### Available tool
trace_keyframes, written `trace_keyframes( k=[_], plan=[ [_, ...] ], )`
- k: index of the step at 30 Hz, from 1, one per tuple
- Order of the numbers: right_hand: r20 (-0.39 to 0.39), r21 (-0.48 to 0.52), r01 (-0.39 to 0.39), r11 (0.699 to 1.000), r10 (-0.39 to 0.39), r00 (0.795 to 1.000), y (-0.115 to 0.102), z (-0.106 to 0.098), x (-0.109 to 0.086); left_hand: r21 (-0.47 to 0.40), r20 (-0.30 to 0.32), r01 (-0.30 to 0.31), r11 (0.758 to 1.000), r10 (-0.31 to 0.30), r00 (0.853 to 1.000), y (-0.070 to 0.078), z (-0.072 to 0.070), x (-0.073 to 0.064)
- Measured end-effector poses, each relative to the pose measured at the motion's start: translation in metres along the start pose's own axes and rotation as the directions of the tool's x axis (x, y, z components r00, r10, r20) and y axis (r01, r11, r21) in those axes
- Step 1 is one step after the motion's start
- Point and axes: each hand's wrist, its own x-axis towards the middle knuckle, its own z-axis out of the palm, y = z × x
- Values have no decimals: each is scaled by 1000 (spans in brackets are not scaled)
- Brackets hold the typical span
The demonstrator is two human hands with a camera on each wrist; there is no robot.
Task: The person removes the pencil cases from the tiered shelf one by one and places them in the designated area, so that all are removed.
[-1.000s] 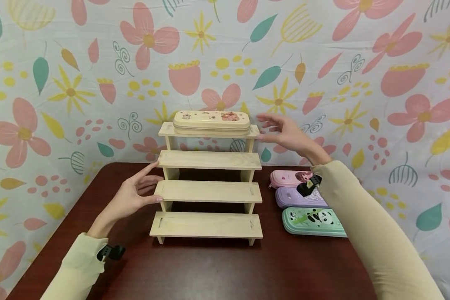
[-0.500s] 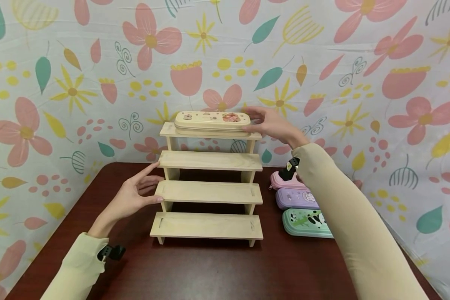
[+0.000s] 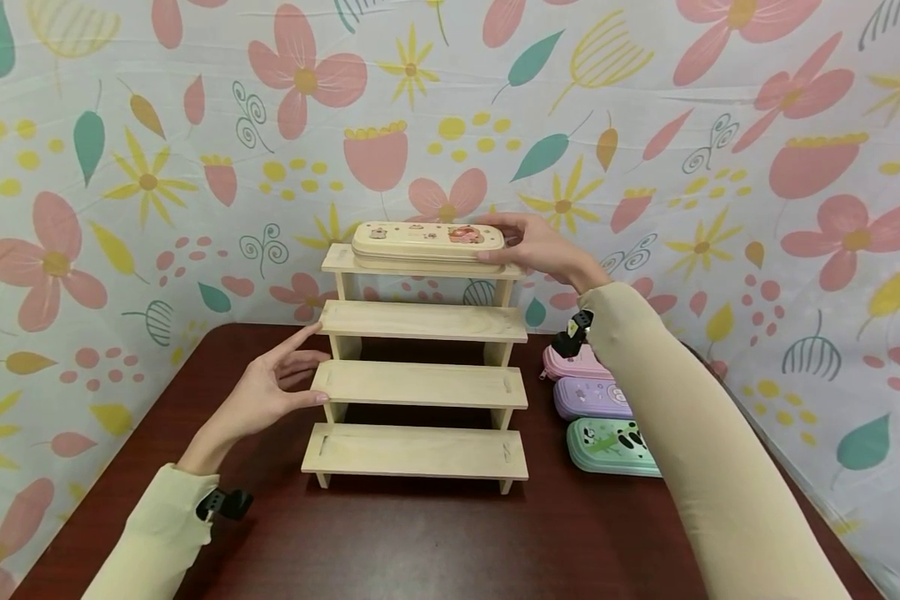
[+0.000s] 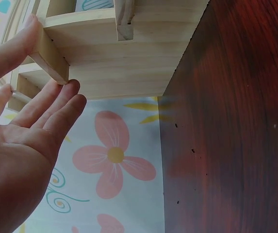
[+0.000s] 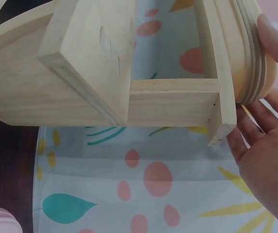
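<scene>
A stepped wooden display rack (image 3: 420, 386) stands on the table, and a cream pencil case (image 3: 420, 242) with small cartoon pictures lies along its top tier. My right hand (image 3: 540, 247) grips the case's right end, thumb at the front and fingers behind. In the right wrist view, the thumb lies by the zipper of the pencil case (image 5: 245, 53), with fingers around its far edge. My left hand (image 3: 258, 389) rests against the rack's left side. Its index fingertip touches the second tier from the top and its thumb the third. The left wrist view shows fairly straight fingers (image 4: 56, 107) at a board's end.
Pink (image 3: 579, 363), purple (image 3: 592, 397) and green panda (image 3: 611, 446) pencil cases lie to the rack's right, partly hidden by my right sleeve (image 3: 682, 425). The dark red wooden table (image 3: 420, 546) backs onto a floral cloth (image 3: 450, 108).
My right hand has moved left from beside the top tier and taken hold of the cream pencil case's right end. My left hand has stayed against the rack.
</scene>
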Motion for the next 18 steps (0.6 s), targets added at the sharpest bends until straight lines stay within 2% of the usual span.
trace_keyframes(
  k=[18],
  plan=[
    [3,19,-62,998,62,998,0,-3,-1,-12,1,4,1000,-4,1000,1,-1,0]
  ],
)
